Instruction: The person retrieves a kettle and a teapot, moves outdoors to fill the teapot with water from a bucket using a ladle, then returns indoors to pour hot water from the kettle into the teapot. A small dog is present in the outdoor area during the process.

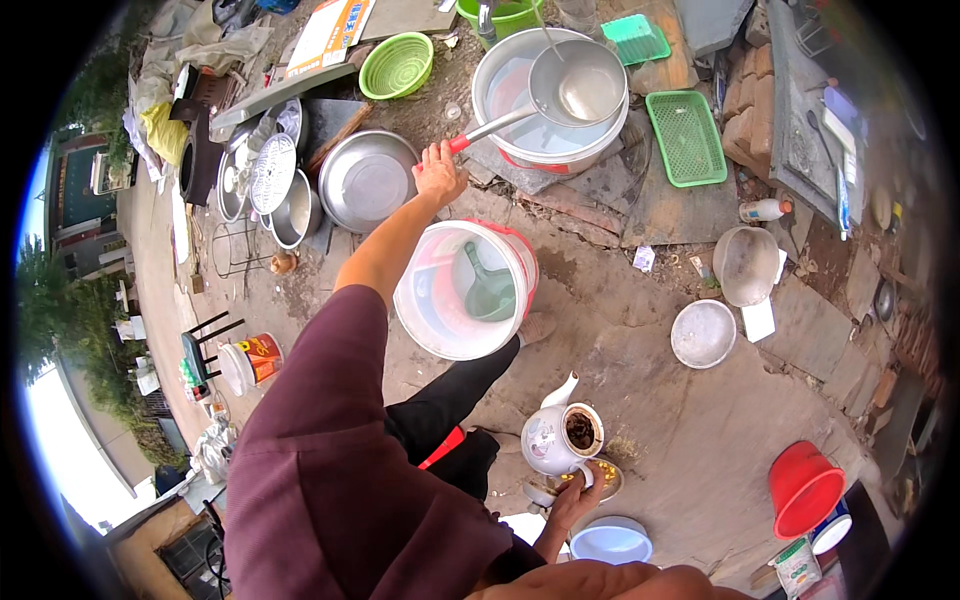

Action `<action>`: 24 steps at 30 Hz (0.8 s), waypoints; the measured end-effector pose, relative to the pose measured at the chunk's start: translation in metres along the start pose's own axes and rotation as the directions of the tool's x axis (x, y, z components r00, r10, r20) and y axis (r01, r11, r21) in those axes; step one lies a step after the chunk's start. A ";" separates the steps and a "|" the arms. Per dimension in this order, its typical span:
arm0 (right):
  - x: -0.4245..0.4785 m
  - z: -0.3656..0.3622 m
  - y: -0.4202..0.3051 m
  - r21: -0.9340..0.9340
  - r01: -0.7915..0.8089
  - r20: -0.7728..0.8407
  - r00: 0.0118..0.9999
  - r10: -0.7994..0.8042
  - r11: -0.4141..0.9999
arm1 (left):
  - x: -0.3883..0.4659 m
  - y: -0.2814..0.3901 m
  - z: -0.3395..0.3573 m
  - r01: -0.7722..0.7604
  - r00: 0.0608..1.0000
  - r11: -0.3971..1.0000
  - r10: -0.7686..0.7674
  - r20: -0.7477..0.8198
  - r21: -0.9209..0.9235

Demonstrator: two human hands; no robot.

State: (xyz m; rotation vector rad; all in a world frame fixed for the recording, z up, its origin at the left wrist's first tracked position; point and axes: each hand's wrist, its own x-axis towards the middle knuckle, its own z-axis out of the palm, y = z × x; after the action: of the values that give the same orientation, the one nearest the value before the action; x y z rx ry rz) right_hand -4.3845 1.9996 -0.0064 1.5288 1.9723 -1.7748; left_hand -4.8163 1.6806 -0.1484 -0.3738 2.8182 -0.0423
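Observation:
My left hand (441, 176) grips the red handle of a metal ladle (577, 82). The ladle's bowl is over a white plastic bucket (487, 139) of water, and a thin stream or hose reaches down to its rim. My right hand (576, 499) holds the handle of a white patterned teapot (544, 441). Its open mouth shows dark, wet-looking tea leaves, and its spout points up the picture. A lid (538, 493) is beside the hand, with yellow bits on a dish (613, 484) behind it. Before me stands another white bucket (409, 300), holding a green dipper (486, 289).
Metal basins (367, 180) and pots (300, 217) stand to the left. Green baskets (686, 139) lie around the water bucket. A metal bowl (703, 334), a red bucket (799, 480) and a blue basin (611, 540) sit on the right. Uneven stone slabs (675, 217) edge the ground.

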 end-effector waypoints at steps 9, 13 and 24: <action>0.012 0.018 -0.039 -0.057 0.062 -0.002 0.998 -0.062 0.996 | -0.010 0.049 0.006 0.325 0.693 0.545 0.418 0.587 -0.772; 0.012 0.014 -0.052 -0.073 0.060 0.026 0.998 -0.058 0.996 | -0.025 0.081 -0.035 0.627 0.665 -0.048 0.552 0.503 -0.778; -0.001 -0.007 -0.023 -0.220 0.206 -0.062 0.973 -0.224 0.954 | -0.023 0.036 -0.071 -0.058 0.993 0.974 0.079 0.088 -0.217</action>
State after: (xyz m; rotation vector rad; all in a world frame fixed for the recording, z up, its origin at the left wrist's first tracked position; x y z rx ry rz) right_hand -4.3959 2.0086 0.0124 1.3917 2.3642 -1.5252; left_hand -4.8252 1.7205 -0.0761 -0.3162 2.7443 0.2886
